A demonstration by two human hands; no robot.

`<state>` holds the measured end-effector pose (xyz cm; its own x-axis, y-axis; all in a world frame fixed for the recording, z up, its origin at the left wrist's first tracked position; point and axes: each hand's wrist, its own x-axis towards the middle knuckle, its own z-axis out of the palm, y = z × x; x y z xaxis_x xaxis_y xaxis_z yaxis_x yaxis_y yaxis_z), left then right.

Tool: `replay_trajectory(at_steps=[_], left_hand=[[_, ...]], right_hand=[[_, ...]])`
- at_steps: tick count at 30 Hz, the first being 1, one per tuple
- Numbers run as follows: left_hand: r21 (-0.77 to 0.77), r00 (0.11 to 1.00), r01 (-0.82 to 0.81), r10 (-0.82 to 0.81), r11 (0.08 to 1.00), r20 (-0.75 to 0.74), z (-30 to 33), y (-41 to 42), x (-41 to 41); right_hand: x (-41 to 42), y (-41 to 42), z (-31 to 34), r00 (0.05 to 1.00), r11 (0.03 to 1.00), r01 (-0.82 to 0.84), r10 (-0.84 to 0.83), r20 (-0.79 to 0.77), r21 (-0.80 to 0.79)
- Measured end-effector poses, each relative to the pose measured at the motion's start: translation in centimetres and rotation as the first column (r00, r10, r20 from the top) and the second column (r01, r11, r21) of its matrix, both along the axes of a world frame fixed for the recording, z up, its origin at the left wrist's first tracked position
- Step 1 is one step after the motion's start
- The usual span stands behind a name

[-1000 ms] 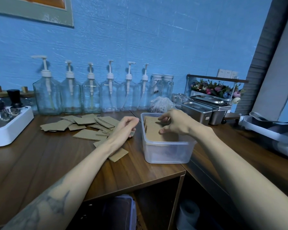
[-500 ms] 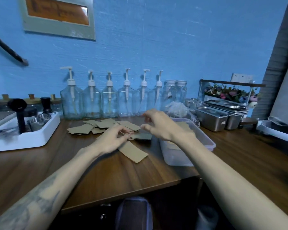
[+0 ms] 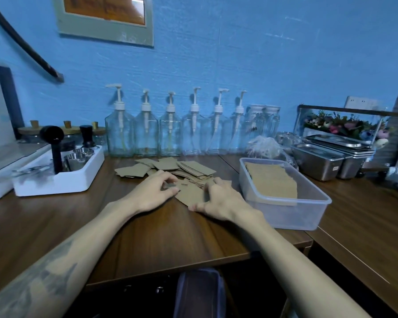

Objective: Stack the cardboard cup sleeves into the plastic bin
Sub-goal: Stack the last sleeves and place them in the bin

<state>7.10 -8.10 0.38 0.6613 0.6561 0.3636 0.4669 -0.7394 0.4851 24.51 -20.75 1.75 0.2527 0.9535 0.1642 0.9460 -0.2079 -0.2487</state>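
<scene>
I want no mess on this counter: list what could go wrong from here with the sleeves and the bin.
1. Both hands, left hand and right hand, rest on the loose sleeves; a hasty grab could likely slide some toward the glass pump bottles.
2. The plastic bin sits near the counter's front edge; a firm push could shift it off.
3. The stack in the bin leans, so added sleeves may topple.
</scene>
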Motion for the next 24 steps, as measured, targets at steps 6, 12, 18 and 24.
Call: replay_trajectory(at_steps=[6, 12, 18, 24], left_hand=[[-0.297, 0.967, 0.144, -0.071, 0.944, 0.246, 0.2, 0.2, -1.3], [-0.37, 0.945, 0.14, -0.013, 0.918, 0.327, 0.7, 0.4, -1.3], [-0.255, 0.965, 0.086, -0.017, 0.963, 0.26, 0.3, 1.9, -2.6], [-0.246, 0.953, 0.075, 0.003, 0.966, 0.303, -0.2, 2.9, -3.8]], right_hand=[[0.0, 1.7, 0.6, 0.915, 0.962, -0.143, 0.218, -0.341, 0.232], [-0.6, 4.2, 1.5, 0.883, 0.913, -0.177, 0.312, -0.35, 0.369], [-0.7, 6.0, 0.0, 0.856, 0.911, -0.223, 0.353, -0.378, 0.346], [0.3, 6.8, 0.0, 0.837, 0.891, -0.097, 0.314, -0.448, 0.443]])
